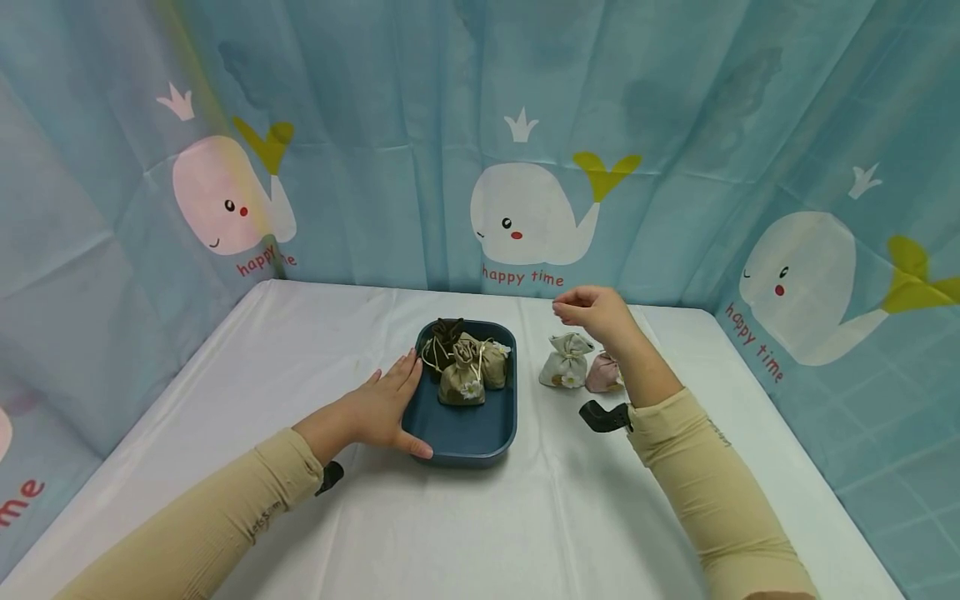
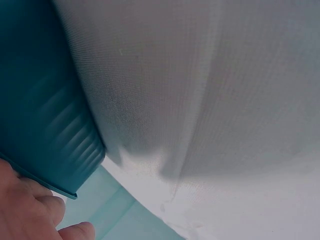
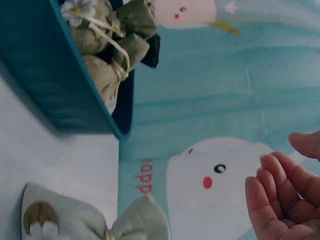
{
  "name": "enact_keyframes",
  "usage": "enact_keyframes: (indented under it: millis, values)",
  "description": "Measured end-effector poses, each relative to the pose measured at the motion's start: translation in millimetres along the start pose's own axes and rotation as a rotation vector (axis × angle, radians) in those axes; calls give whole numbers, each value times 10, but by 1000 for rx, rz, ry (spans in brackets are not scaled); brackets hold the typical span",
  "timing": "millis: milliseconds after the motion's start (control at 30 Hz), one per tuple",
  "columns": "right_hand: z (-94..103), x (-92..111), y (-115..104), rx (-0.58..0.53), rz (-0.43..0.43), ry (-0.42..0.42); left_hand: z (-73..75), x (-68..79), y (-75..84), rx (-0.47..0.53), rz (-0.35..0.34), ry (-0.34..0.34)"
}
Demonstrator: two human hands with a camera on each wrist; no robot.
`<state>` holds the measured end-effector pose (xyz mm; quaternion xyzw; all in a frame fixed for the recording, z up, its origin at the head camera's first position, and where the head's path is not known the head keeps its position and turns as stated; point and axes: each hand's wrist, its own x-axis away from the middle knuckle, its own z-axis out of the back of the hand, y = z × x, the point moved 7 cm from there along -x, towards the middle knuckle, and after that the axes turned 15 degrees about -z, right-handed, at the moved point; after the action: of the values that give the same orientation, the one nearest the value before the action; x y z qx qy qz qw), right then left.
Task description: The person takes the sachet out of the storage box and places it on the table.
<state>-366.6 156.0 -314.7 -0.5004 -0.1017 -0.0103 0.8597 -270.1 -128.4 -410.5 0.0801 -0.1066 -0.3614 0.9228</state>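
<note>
Whale-printed blue curtains (image 1: 423, 108) back the creased white cloth (image 1: 450, 533) beneath the tray (image 1: 465, 433).

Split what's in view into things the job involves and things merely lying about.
Apparently in the job:
blue tray
bags inside it
pale green bag
pink bag
left hand, against the tray
right hand

Apparently just surroundings:
white cloth
whale-print curtain

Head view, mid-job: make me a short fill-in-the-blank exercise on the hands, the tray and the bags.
1. The right hand holds ____.
2. The left hand touches the tray, outside which ____ bags show.
3. The pale bag sits beside the ____ bag.

Missing words: nothing; two; pink.
</note>
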Motion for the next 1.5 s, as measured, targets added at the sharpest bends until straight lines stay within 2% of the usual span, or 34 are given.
enact_keyframes:
  millis: [433,767,1000,1500]
  values:
    - [-285,-35,-195,71,4,-32,1,3,4,-2,-2,4]
    - [-517,-67,-360,64,61,-66,-22,-5,-12,5,3,7]
    - [-695,-109,-382,107,41,-108,-33,-21,-24,-18,10,-7]
    - [-983,-113,-425,163,69,-166,-27,-20,-22,-18,18,-13]
